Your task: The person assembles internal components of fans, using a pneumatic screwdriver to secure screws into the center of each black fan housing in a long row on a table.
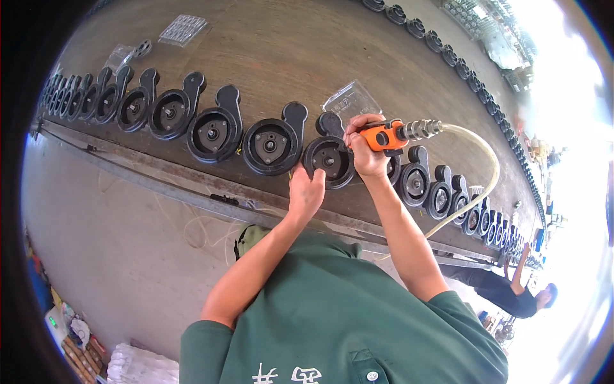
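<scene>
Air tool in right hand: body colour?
Orange; the air tool shows best in the head view.

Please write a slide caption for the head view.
Right hand holds an orange tool at a black housing, left hand at the housing's edge.

head-worn fisheye view, facing down, near, above the workbench (268, 61)

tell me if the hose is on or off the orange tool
On: the pale hose runs into a metal coupling, which joins the end of the orange tool in the right hand.
</scene>
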`<state>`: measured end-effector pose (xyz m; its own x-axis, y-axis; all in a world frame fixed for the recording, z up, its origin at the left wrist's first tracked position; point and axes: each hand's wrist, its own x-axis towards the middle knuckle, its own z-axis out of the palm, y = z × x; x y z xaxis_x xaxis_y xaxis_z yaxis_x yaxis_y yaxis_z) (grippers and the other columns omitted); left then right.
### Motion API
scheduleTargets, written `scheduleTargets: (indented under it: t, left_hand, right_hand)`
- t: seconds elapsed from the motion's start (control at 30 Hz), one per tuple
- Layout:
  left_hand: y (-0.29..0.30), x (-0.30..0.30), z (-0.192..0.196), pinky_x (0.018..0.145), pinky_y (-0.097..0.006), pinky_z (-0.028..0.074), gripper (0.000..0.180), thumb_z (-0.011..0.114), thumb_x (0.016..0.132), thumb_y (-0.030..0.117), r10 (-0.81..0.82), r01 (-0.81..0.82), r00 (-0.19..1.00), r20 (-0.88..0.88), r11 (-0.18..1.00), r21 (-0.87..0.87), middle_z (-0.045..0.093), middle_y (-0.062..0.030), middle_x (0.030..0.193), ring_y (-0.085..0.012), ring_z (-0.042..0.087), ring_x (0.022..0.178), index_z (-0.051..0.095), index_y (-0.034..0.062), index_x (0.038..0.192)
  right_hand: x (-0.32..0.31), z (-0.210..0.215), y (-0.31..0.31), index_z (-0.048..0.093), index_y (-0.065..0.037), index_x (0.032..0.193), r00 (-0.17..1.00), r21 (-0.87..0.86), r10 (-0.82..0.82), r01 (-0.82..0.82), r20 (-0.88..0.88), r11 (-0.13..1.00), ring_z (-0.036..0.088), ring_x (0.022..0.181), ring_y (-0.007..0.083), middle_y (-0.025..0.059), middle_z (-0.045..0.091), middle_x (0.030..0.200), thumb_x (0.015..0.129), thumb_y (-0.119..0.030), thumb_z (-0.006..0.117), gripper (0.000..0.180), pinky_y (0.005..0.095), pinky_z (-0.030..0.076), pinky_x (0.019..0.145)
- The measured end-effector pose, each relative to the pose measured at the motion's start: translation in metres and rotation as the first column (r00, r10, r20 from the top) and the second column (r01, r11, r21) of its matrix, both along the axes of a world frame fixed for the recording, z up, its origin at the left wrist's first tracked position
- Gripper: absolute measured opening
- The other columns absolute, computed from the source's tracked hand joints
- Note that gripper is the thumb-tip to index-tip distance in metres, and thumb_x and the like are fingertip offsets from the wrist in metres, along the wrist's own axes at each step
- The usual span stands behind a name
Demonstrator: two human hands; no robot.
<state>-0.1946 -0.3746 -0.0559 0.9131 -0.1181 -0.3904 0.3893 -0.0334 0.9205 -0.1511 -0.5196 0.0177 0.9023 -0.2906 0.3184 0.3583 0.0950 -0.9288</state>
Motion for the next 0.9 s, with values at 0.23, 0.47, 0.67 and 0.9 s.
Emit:
scheduleTargets:
  t: [0.23,0.47,0.67,0.9]
  left_hand:
    - [-0.002,0.0,-0.018,0.065,-0.034,0.065,0.048,0.057,0.094,0.014,-0.007,0.005,0.995,0.101,1.0,0.018,0.067,-0.0162,0.118,-0.0216,0.07,0.09,0.051,-0.0036,0.138]
    - [-0.002,0.002,-0.025,0.062,-0.034,0.064,0.05,0.056,0.092,0.016,-0.024,0.02,0.991,0.134,0.999,0.032,0.068,-0.017,0.114,-0.0219,0.07,0.086,0.051,-0.004,0.137]
    - [-0.002,0.001,-0.011,0.093,-0.04,0.051,0.052,0.058,0.089,0.016,-0.012,0.01,0.997,0.075,1.0,0.024,0.065,-0.0268,0.121,-0.0364,0.064,0.107,0.051,-0.0093,0.134]
    - [0.0,0.001,-0.008,0.108,-0.044,0.044,0.052,0.059,0.087,0.015,0.006,-0.006,0.999,0.04,1.0,0.018,0.064,-0.0318,0.125,-0.0436,0.061,0.12,0.052,-0.0122,0.131]
  right_hand:
    - [0.001,0.016,0.014,0.061,0.002,0.102,0.994,-0.029,-0.112,0.112,0.004,0.993,0.064,0.07,0.0124,0.0084,0.067,0.085,0.082,0.007,0.061,0.02,0.0264,0.055,0.064]
    - [-0.013,0.046,0.044,0.059,0.002,0.109,0.998,0.052,-0.045,0.047,-0.046,0.998,0.062,0.069,0.0181,0.0118,0.065,0.092,0.083,0.007,0.054,0.027,0.0318,0.054,0.066]
    - [-0.012,0.03,0.047,0.059,0.003,0.108,0.995,0.075,-0.056,0.062,-0.078,0.995,0.062,0.069,0.0176,0.0112,0.065,0.091,0.083,0.005,0.056,0.025,0.0322,0.054,0.065]
    - [-0.009,0.021,0.046,0.059,0.002,0.109,0.997,0.089,-0.036,0.042,-0.074,0.995,0.061,0.068,0.0171,0.0117,0.065,0.092,0.085,0.005,0.055,0.025,0.0334,0.054,0.065]
